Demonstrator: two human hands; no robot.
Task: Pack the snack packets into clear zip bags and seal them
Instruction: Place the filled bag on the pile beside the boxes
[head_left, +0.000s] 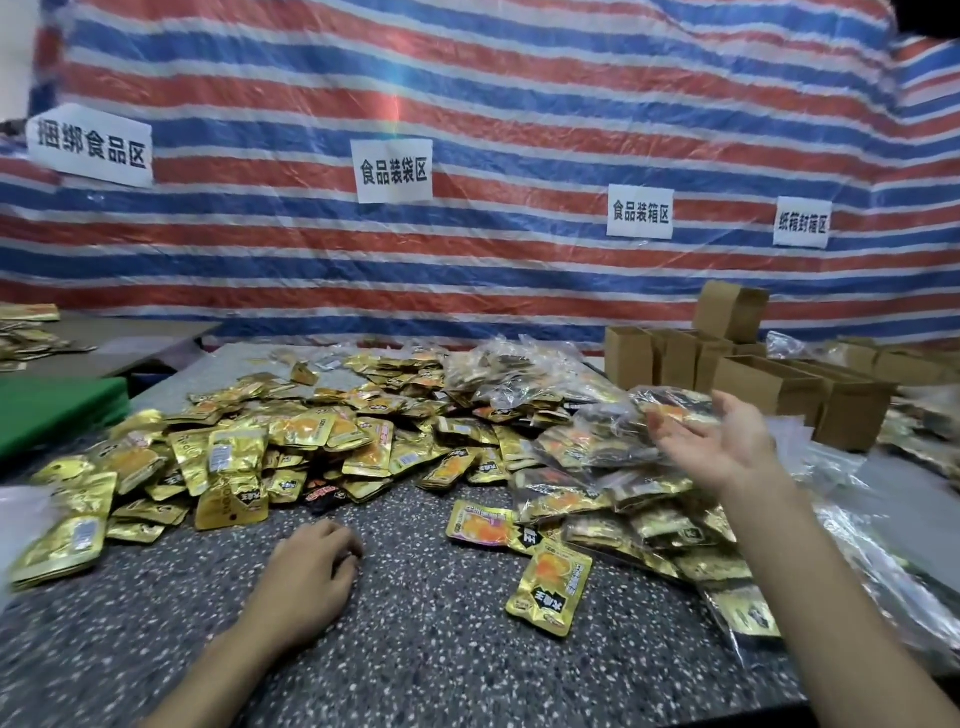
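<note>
A big heap of gold snack packets (249, 447) covers the left and middle of the speckled grey table (415, 649). Filled clear zip bags (597, 447) are stacked on the right side, more lying toward the near right (675, 535). One loose gold packet (550, 587) lies alone near the front. My left hand (311, 566) rests palm down on the bare table, fingers loosely curled, holding nothing. My right hand (717, 441) is raised over the filled bags, palm up and fingers spread, touching or just clear of the top filled bag (670, 402).
Open brown cardboard boxes (779, 384) stand at the back right. A green board (57, 410) lies at the left edge. Empty clear bags (883, 545) spread along the right. A striped tarp (467, 130) with paper signs hangs behind the table.
</note>
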